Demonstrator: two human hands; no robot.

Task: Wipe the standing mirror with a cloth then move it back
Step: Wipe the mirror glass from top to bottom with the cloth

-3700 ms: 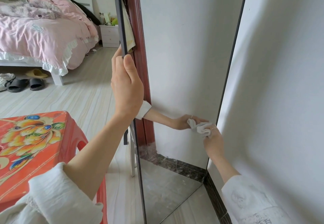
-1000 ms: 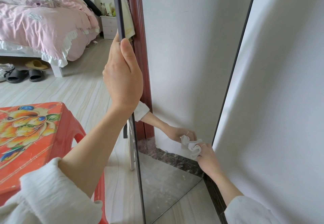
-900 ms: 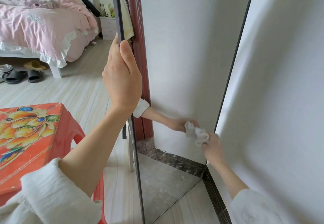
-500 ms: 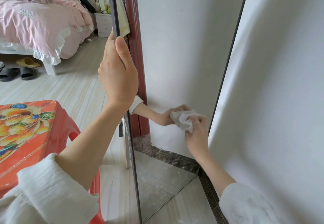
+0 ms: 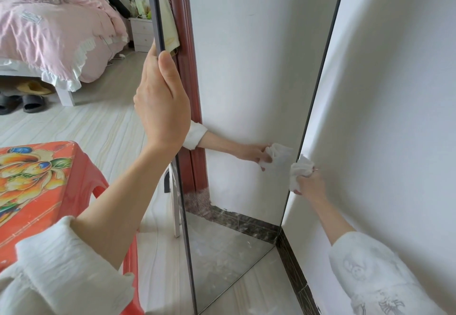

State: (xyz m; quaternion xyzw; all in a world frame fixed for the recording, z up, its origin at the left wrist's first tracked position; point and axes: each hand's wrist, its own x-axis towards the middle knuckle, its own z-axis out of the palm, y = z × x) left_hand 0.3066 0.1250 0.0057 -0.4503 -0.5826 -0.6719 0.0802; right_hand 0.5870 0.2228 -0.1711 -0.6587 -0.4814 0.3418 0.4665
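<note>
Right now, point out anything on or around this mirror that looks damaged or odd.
The standing mirror looks intact. Its lower glass shows dusty smears and fine scratch-like streaks below where the right hand presses the cloth. The left hand grips the frame edge. Nothing spilled.

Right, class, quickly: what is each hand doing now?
Left hand: grips the tall dark-framed standing mirror's edge.
Right hand: holds the crumpled white cloth.
</note>
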